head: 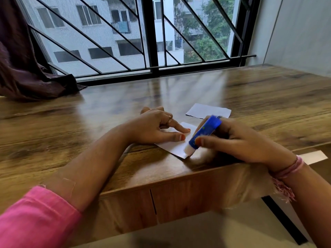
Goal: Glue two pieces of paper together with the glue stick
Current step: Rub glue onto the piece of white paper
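- Pink sleeve (35, 217), at 7 o'clock and closest to the lens, covers the left forearm, which reaches up across the wooden table (89, 122) toward the centre.
- Glue stick (203, 134), blue-bodied with its white glue end down, sits just right of centre; it tilts so its top leans toward 1 o'clock, and its tip touches the near right corner of the nearer paper (176, 145).
- Right hand (238, 140) grips the glue stick, thumb across the barrel's near side and fingers curled behind it; a pink thread band (293, 169) wraps the wrist at 4 o'clock.
- Nearer paper is a small white piece lying flat close to the table's front edge, its left part under the other hand.
- Left hand (157, 127) presses on that paper with two straightened fingertips and the thumb, the other fingers bent above; a ring (169, 119) shows on one finger.
- Second paper (208, 110), also white, lies flat toward 1 o'clock of the first, apart from it and just beyond the glue stick's top.
- Dark curtain (26, 68) bunches on the table at 10 o'clock.
- Barred window (152, 42) runs across 12 o'clock, with buildings and trees outside.
- No box, tray or other container shows on the table.
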The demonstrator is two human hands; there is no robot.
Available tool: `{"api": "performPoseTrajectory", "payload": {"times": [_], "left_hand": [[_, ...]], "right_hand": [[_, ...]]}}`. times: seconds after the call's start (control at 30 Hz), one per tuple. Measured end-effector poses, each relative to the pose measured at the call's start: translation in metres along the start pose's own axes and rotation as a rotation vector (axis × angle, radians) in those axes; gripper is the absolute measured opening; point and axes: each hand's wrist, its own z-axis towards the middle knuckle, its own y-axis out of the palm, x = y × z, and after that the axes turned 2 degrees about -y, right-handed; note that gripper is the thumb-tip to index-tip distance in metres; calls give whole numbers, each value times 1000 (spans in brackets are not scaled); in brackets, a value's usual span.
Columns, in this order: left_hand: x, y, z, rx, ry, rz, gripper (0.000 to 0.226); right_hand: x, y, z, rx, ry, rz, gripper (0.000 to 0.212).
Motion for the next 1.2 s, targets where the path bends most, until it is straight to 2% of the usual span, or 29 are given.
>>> {"api": "performPoseTrajectory", "payload": {"times": [0.07,0.13,0.23,0.33,0.47,0.6,0.8,1.2], "left_hand": [[-1,1,0,26,-15,-14,32],[-2,3,-1,55,-28,-10,40],[-4,4,-1,90,-51,3,51],[-2,5,-1,143,-60,44,53],[-1,2,-3,182,18,-43,38],[-1,-4,-6,96,140,-85,21],[1,-4,-7,-22,77,-64,26],[9,5,0,126,-52,-64,42]], "right_hand": [[4,-6,-1,169,16,246,18],[8,-12,-1,332,86,406,21],[11,-16,1,488,212,524,19],[13,-16,2,547,269,550,15],[13,-17,2,572,319,574,15],[15,-17,4,606,343,597,12],[17,-16,4,596,313,581,6],[12,-13,5,507,284,460,11]]}}
